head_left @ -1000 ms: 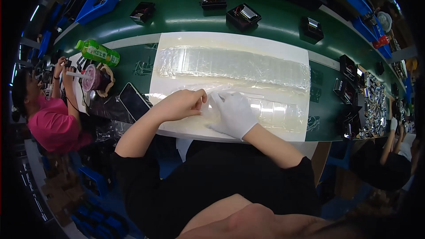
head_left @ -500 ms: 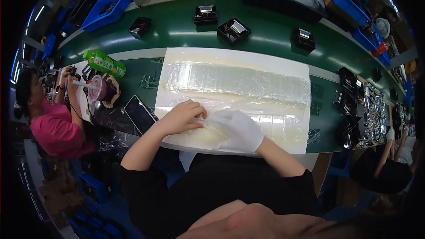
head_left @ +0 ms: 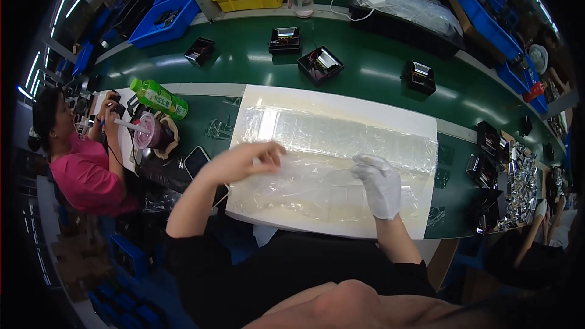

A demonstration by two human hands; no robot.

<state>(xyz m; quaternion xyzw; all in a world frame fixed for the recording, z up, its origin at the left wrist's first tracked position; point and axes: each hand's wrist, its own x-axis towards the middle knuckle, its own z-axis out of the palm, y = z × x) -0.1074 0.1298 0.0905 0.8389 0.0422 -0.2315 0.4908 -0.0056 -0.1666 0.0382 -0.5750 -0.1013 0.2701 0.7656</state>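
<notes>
A white board (head_left: 341,96) lies before me, with strips of clear plastic film (head_left: 341,134) in a far and a near row. Above its left part is my bare left hand (head_left: 253,161), fingers bent and smeared by motion, so I cannot tell whether they grip anything. My right hand (head_left: 381,186), in a white glove, is over the near row towards the right. Its fingers point left, slightly bent and apart, and I see nothing held in them. Crumpled film (head_left: 298,186) spreads between the two hands.
Black open boxes (head_left: 321,64) stand on the green table beyond the board. Left are a phone (head_left: 196,161), a lidded cup (head_left: 146,131) and a green bottle (head_left: 159,97), near a co-worker in pink (head_left: 85,170). Shiny metal parts (head_left: 521,183) are heaped at the right.
My hands were close together on the near film; now they are apart, the right one moved right, the left one slightly raised. The view has shifted a little.
</notes>
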